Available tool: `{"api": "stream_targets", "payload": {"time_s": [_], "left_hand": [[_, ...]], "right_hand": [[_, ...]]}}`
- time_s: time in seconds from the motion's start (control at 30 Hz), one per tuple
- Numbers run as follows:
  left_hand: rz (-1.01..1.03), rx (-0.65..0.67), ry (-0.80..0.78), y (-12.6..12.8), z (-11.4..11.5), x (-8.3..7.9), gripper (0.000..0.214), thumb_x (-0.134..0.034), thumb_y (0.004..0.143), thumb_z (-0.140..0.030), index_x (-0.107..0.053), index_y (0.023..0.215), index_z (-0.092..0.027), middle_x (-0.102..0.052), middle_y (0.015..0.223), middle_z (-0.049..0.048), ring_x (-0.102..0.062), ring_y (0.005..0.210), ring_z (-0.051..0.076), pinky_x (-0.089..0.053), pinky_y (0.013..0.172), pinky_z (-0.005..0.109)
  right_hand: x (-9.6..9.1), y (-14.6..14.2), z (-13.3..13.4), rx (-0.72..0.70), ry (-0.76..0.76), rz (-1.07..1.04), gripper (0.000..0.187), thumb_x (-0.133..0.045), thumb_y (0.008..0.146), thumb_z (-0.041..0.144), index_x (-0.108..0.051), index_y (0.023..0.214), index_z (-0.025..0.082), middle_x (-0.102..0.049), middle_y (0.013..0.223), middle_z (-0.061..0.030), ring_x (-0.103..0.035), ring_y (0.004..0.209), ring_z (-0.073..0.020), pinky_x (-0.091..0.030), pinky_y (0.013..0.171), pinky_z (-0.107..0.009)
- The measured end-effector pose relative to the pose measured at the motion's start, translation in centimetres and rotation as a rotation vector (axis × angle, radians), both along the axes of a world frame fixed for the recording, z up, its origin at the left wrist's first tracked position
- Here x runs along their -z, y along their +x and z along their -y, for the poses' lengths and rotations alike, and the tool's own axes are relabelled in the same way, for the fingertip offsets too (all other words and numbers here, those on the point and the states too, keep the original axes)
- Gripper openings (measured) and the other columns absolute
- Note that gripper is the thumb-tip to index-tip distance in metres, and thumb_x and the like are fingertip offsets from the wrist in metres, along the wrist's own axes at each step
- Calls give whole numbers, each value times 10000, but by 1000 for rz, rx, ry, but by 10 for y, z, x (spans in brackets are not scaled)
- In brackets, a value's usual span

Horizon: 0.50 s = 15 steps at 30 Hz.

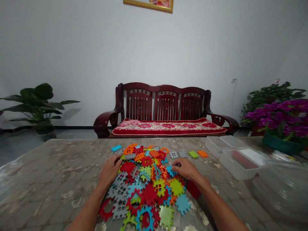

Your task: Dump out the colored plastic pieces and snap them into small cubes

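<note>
A heap of interlocking plastic puzzle tiles (149,194) with toothed edges lies in front of me, in red, blue, green, orange and grey. Some are solid; others have window-like or round openings. My left hand (110,168) rests against the heap's left edge, its thumb and fingers a little apart beside grey and green tiles, nothing visible in them. On the opposite side, my right hand (186,168) has its thumb and fingers bent together at the edge of a blue tile (171,171). Its lower fingers are hidden behind the hand.
Single grey, green (193,154) and orange tiles (202,154) lie beyond my right hand. Clear plastic boxes (240,165) and a transparent container (284,186) stand on the right of the patterned table (60,179). Purple flowers (286,118) are behind them. A wooden bench (166,104) faces the table.
</note>
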State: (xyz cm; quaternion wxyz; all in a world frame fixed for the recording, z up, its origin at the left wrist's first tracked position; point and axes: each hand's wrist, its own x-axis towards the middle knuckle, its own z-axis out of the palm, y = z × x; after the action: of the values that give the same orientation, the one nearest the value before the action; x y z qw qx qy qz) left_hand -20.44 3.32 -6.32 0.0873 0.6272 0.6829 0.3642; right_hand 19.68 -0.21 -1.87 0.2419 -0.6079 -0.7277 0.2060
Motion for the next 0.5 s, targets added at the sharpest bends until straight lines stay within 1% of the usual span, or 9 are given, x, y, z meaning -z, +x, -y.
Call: {"api": "stream_targets", "payload": {"time_s": [0.07, 0.1, 0.2, 0.27, 0.33, 0.5], "left_hand": [[-2, -5, -9, 1, 1, -1, 440, -466, 887, -382, -742, 1175, -197, -713, 1321, 98, -621, 1254, 272, -427, 1142, 436], [-2, -8, -8, 1, 1, -1, 435, -469, 887, -375, -744, 1171, -192, -712, 1320, 101, -622, 1253, 272, -426, 1143, 436], [-1, -11, 13, 3, 2, -2, 408, -483, 886, -348, -747, 1151, -185, -719, 1302, 106, -631, 1239, 271, -426, 1144, 440], [5, -13, 24, 4, 3, -2, 397, -486, 887, -335, -747, 1144, -182, -723, 1290, 110, -635, 1230, 276, -436, 1134, 450], [16, -14, 21, 5, 5, -4, 392, -483, 885, -321, -747, 1138, -178, -727, 1275, 114, -641, 1218, 278, -450, 1120, 454], [66, 0, 18, 8, 9, -11, 367, -495, 865, -274, -747, 1120, -191, -745, 1240, 88, -654, 1191, 252, -461, 1108, 419]], "right_hand": [[1, -3, -2, 69, 12, -24, 244, -595, 796, 378, -787, 823, 231, -782, 850, -30, -692, 800, -222, -487, 740, -309], [3, -6, -2, 80, 25, -54, 267, -574, 812, 379, -791, 854, 228, -787, 869, -34, -699, 816, -219, -490, 740, -304], [6, -16, -3, 29, 70, -145, 305, -558, 807, 332, -797, 954, 211, -796, 942, -48, -714, 875, -221, -512, 789, -314], [6, -24, -3, -5, 90, -139, 320, -570, 783, 291, -797, 993, 211, -796, 986, -53, -716, 911, -233, -521, 839, -341], [5, -31, -3, -21, 102, -118, 312, -588, 772, 276, -799, 995, 221, -795, 1004, -53, -716, 938, -242, -523, 874, -364], [0, -43, 5, -74, 161, -115, 256, -614, 794, 290, -799, 963, 235, -788, 1009, -53, -701, 995, -249, -503, 950, -399]]}}
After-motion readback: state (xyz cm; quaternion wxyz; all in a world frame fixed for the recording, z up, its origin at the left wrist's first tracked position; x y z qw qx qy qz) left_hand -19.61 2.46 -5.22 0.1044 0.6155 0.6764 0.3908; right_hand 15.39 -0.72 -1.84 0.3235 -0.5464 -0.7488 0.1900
